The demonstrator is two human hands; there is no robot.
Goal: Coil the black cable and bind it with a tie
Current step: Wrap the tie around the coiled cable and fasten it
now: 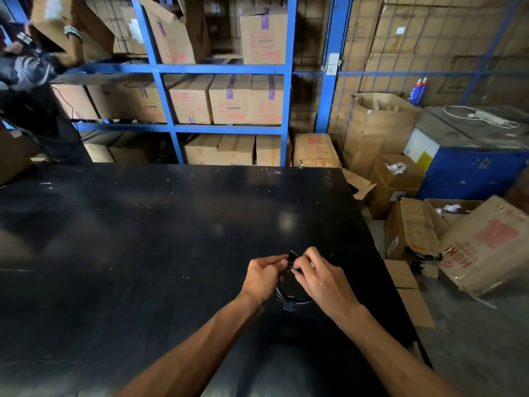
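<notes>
Black table (143, 239), hands (264, 275) on cable (292, 298)

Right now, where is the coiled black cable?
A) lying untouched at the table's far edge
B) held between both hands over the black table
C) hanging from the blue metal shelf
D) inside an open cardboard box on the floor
B: the left hand and right hand meet at the top of the coiled black cable, pinching it just above the black table; its loops show between the wrists.
</notes>
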